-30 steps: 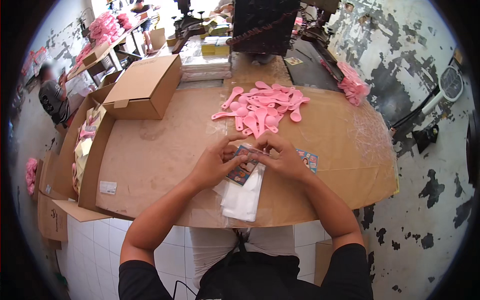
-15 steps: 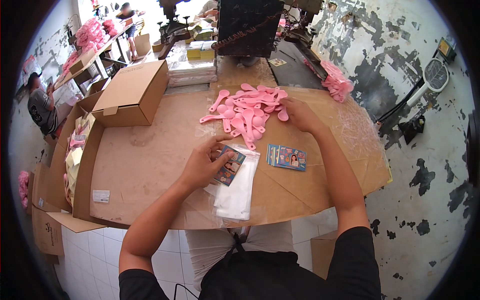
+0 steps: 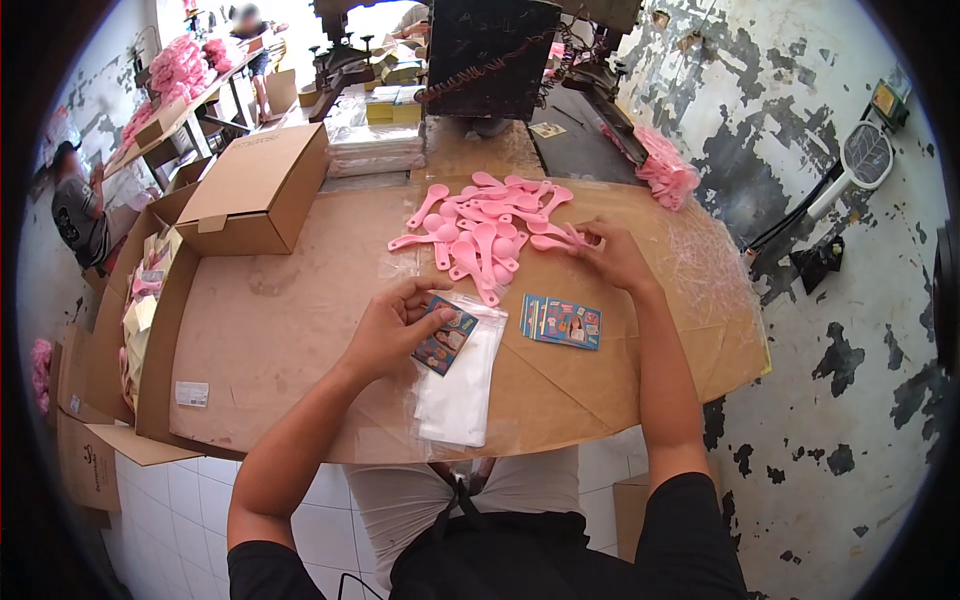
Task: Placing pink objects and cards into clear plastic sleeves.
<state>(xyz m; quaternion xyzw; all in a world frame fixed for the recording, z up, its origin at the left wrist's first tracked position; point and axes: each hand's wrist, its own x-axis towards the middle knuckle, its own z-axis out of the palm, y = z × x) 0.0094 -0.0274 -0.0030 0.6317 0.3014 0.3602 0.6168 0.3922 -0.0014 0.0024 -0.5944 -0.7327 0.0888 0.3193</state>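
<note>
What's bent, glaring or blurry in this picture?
Head view: the wide lens likely bows the tabletop's near edge; head view, upper left: glare whitens the background; head view, far left: a person has a blurred head; head view, centre: pink spoons look clear.

From above and behind the left grip (image 3: 393, 326) and right grip (image 3: 613, 258), the wide head view faces down onto the bench (image 3: 280, 350).

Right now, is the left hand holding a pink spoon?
No, the left hand holds a blue printed card, thumb on top.
</note>
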